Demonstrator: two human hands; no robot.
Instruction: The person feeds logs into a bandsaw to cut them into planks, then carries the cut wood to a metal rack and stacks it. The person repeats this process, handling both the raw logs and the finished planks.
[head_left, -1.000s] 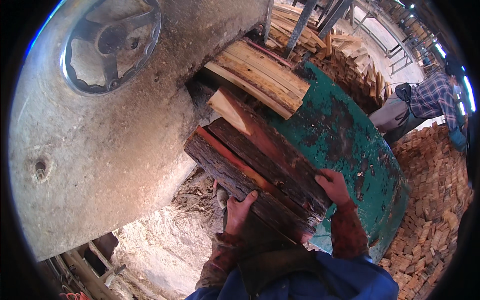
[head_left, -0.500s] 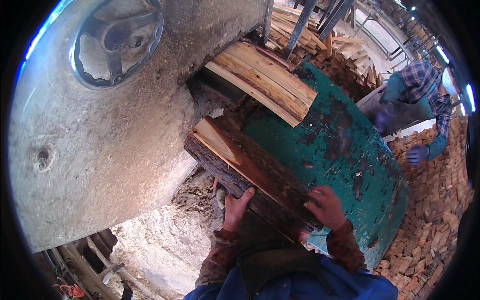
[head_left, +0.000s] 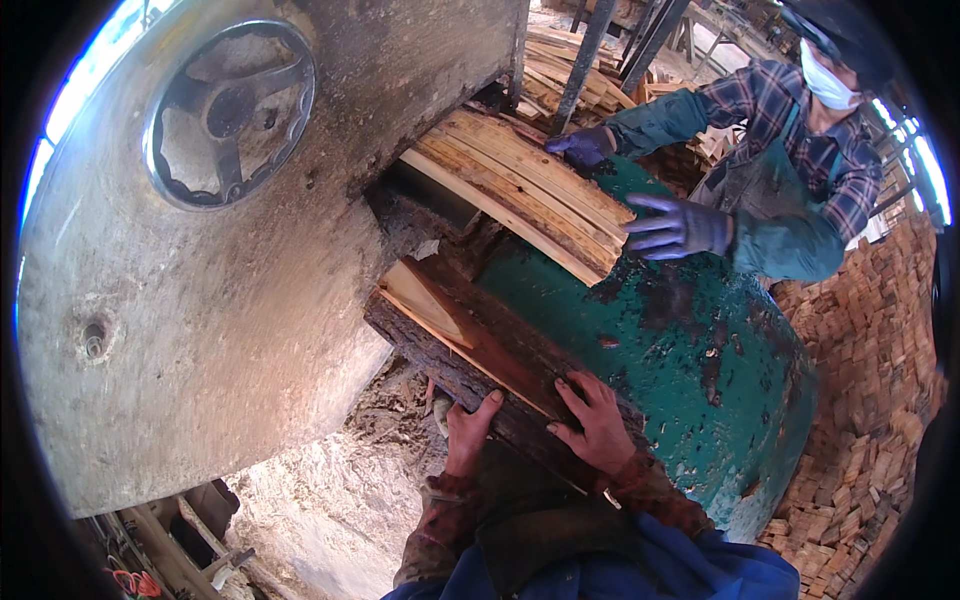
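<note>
A bark-covered piece of log (head_left: 480,335) lies slantwise in front of me, its cut face reddish with a pale wedge at the far end. My left hand (head_left: 470,430) grips its near edge, thumb over the bark and fingers hidden below. On its top, toward the right end, rests my right hand (head_left: 600,425) with the fingers apart. Beyond the log, several sawn planks (head_left: 520,185) sit side by side with bark on parts of them. A co-worker's two purple-gloved hands (head_left: 685,228) are at the far side and right end of these planks.
A big pale machine panel (head_left: 220,330) with a handwheel (head_left: 232,108) stands at the left. Under the planks is a worn green table (head_left: 690,350). Stacked wood blocks (head_left: 850,430) fill the right side. Sawdust (head_left: 320,510) covers the floor at lower left.
My right hand has moved left from the log's right end onto its top. The co-worker has come closer and brought both gloved hands to the planks.
</note>
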